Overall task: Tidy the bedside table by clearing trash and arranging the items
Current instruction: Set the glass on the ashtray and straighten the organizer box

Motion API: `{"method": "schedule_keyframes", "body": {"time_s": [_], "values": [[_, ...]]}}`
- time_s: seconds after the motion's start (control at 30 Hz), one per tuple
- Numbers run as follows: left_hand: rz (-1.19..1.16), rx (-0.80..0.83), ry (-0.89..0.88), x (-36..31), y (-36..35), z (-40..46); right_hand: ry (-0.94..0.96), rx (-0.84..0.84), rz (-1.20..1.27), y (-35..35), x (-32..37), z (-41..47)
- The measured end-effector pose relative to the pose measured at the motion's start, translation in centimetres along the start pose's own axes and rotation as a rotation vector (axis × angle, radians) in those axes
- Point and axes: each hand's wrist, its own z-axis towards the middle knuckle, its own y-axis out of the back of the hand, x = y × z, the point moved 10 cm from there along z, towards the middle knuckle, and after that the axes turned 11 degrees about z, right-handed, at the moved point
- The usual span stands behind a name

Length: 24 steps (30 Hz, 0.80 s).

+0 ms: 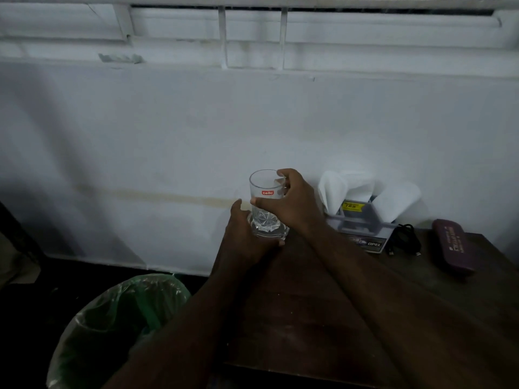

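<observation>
Spanning the whole background, a white wall (168,130) rises to a barred window frame (252,29). Below it, the dark wooden bedside table (323,304) fills the lower right, with a bin lined in green plastic (120,318) just beside its left edge. Against the wall sits a tissue box (362,223) holding white tissues, then a black cable (404,237) and a maroon case (453,245) further right. At the table's far left corner, the right hand (292,203) grips an upright clear glass (265,197) near its rim, while the left hand (247,234) closes around a glass coaster (282,230) beneath it.
</observation>
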Motion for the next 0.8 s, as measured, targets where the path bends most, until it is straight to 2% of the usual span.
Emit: {"method": "schedule_keyframes", "body": {"time_s": [0.57, 0.8], "values": [[0.028, 0.035, -0.024, -0.4, -0.6, 0.2, -0.009, -0.078, -0.003, 0.4, -2.1, -0.3], [0.044, 0.0, -0.017, -0.7, -0.2, -0.1, -0.036, -0.017, -0.034, -0.1, -2.1, -0.8]]}}
